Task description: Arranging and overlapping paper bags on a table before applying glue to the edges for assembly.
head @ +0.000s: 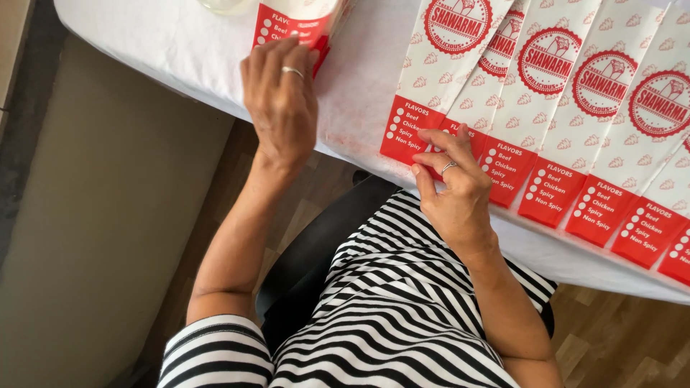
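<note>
My left hand rests on the near end of a red-and-white paper sleeve lying at the table's left, fingers laid flat over its red band. My right hand touches the lower red ends of two overlapping paper sleeves, with thumb and fingers pinching at their edge. Several more of the same white sleeves with red round prints lie fanned side by side to the right, red ends toward me. Both hands wear a ring.
The table is covered with a white cloth; its edge runs diagonally from upper left to lower right. I sit on a black chair in a striped dress. Wooden floor shows below, and a beige panel at left.
</note>
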